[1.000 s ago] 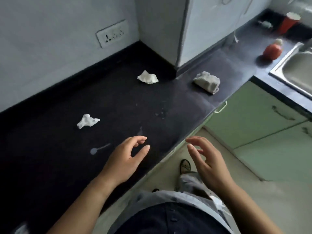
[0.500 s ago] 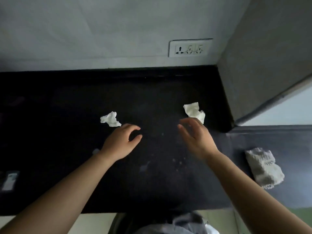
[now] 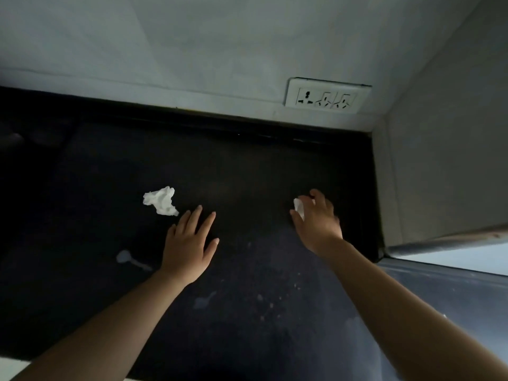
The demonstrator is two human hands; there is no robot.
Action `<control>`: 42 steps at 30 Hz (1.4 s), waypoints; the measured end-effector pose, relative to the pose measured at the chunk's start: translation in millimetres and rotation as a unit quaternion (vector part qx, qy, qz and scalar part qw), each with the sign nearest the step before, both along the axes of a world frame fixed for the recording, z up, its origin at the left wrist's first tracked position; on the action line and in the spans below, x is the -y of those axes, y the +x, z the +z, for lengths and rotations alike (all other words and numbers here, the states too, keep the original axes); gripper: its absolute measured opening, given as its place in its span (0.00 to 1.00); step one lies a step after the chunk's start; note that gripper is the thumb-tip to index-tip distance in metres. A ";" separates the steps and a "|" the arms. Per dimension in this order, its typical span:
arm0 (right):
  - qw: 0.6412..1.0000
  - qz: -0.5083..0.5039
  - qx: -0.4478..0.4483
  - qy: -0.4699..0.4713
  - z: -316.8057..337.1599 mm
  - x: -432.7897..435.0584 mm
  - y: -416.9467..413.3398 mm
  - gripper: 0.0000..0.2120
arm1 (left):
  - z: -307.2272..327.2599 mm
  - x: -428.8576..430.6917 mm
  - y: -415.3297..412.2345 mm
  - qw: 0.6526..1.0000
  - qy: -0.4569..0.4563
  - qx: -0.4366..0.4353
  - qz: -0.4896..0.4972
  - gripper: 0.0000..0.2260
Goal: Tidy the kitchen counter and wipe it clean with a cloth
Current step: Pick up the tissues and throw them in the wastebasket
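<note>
Two crumpled white paper wads lie on the black counter (image 3: 247,166). The left wad (image 3: 160,200) sits free, just beyond the fingertips of my left hand (image 3: 189,243), which lies flat with straight, spread fingers, not touching it. My right hand (image 3: 316,218) curls over the right wad (image 3: 299,209) and grips it; only a small white edge shows by the thumb. The cloth is out of view.
Pale smears (image 3: 129,258) and scattered crumbs (image 3: 264,301) mark the counter near me. A wall socket (image 3: 327,96) sits above the back edge. A grey pillar (image 3: 445,160) closes off the right side, with a lighter counter stretch (image 3: 453,292) beyond it.
My right hand reached onto the right wad and closed around it. My left hand straightened its fingers and moved close to the left wad. The view leaned in, losing the cloth.
</note>
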State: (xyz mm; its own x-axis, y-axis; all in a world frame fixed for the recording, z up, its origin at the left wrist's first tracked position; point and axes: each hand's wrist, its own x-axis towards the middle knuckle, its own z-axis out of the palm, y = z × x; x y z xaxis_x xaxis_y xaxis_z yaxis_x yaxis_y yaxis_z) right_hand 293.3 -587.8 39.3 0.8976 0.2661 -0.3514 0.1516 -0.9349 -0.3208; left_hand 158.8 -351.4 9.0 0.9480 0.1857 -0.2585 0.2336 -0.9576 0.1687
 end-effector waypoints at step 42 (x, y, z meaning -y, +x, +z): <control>0.983 0.155 0.034 0.096 -13.9 -286.9 -64.5 0.17 | -12.6 -240.6 -31.0 0.998 -0.026 0.063 0.008 0.21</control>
